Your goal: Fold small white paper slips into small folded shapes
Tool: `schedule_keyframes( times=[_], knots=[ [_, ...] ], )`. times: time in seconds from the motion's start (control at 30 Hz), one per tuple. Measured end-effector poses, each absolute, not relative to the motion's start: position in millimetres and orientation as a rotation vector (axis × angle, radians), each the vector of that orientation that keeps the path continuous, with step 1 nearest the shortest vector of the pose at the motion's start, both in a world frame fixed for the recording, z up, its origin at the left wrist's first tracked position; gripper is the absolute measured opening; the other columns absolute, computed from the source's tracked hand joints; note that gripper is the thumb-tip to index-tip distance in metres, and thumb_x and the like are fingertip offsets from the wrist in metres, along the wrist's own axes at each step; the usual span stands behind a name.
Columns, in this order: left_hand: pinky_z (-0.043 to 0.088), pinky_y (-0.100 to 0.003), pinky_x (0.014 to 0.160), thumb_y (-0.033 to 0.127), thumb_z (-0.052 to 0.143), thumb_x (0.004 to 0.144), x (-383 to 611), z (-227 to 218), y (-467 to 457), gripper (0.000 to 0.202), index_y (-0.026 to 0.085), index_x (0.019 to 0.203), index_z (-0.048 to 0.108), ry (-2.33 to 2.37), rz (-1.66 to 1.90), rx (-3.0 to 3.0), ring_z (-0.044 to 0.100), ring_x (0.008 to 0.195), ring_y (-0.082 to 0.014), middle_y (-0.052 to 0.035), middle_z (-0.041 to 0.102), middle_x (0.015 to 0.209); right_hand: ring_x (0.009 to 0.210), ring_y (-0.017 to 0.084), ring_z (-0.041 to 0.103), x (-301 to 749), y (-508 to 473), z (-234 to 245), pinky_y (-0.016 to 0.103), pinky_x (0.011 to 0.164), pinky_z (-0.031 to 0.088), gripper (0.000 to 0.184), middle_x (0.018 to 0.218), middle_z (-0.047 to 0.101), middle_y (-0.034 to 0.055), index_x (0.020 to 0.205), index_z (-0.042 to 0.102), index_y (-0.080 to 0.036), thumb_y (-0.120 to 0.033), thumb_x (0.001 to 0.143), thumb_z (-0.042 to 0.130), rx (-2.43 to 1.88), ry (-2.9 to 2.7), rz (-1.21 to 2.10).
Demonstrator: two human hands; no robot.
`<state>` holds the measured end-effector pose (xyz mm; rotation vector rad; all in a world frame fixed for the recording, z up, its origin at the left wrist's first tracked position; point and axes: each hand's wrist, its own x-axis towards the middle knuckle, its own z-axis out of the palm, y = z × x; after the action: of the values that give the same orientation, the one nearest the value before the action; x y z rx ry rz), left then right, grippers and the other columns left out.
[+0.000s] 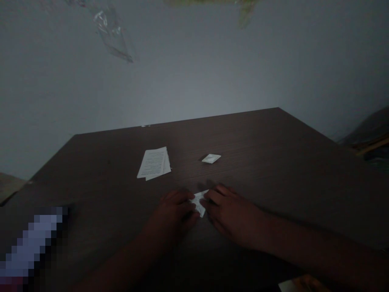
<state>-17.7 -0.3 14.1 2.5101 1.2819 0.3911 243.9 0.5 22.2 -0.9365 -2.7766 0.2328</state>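
Note:
A small folded piece of printed paper [199, 205] lies on the dark table between my two hands, with one point toward me. My left hand [176, 210] presses its left edge with bent fingers. From the other side, my right hand [224, 209] has its fingertips on the paper's right part and upper corner. Both hands cover the paper's sides, so its full outline is hidden. Beyond them sits a small folded paper diamond [211, 158], untouched. Some printed paper sheets [153, 163] lie overlapped farther left.
The brown wood-grain table [255, 142] reaches back to a pale wall [194, 69]. A pixelated bright device-like shape [33, 243] is at the lower left. Clear plastic [112, 32] hangs on the wall. Something pale [288, 285] shows at the bottom edge, right of centre.

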Motion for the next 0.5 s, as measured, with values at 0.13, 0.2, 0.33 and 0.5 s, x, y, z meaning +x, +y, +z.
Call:
schedule_keyframes(
  times=[0.13, 0.2, 0.33, 0.5],
  knots=[
    [0.068, -0.048, 0.112, 0.014, 0.081, 0.103, -18.4, 14.7, 0.4, 0.02, 0.029, 0.109, 0.092, 1.271, 0.406, 2.52, 0.084, 0.121, -0.0309, -0.0074, 0.089, 0.135, 0.122, 0.035, 0.073, 243.5, 1.6, 21.8, 0.054, 0.113, 0.06, 0.03, 0.127, 0.082, 0.017, 0.138, 0.082, -0.012, -0.017, 0.112, 0.067, -0.952, -2.754, 0.312],
    [0.068, -0.048, 0.112, 0.015, 0.081, 0.103, -18.3, 14.8, 0.7, 0.019, 0.029, 0.107, 0.092, 1.287, 0.416, 2.517, 0.084, 0.121, -0.0315, -0.0072, 0.09, 0.135, 0.123, 0.036, 0.073, 243.5, 1.8, 20.9, 0.054, 0.112, 0.06, 0.036, 0.128, 0.081, 0.0172, 0.146, 0.08, -0.013, -0.018, 0.112, 0.068, -0.971, -2.741, 0.339],
    [0.068, -0.052, 0.113, 0.014, 0.084, 0.1, -18.0, 11.9, 3.2, 0.02, 0.029, 0.111, 0.092, 1.303, 0.431, 2.472, 0.084, 0.123, -0.033, -0.0077, 0.09, 0.133, 0.124, 0.038, 0.072, 243.1, 0.7, 18.4, 0.058, 0.111, 0.062, 0.052, 0.134, 0.079, 0.0184, 0.164, 0.071, -0.017, -0.019, 0.111, 0.069, -0.999, -2.761, 0.348],
    [0.068, -0.053, 0.113, 0.016, 0.088, 0.098, -21.5, 6.1, 8.2, 0.025, 0.029, 0.118, 0.091, 1.282, 0.466, 2.421, 0.085, 0.122, -0.0318, -0.0072, 0.09, 0.132, 0.122, 0.039, 0.07, 241.2, 0.0, 15.7, 0.06, 0.107, 0.062, 0.049, 0.135, 0.078, 0.0188, 0.16, 0.072, -0.017, -0.019, 0.111, 0.068, -1.038, -2.766, 0.333]
  ],
)
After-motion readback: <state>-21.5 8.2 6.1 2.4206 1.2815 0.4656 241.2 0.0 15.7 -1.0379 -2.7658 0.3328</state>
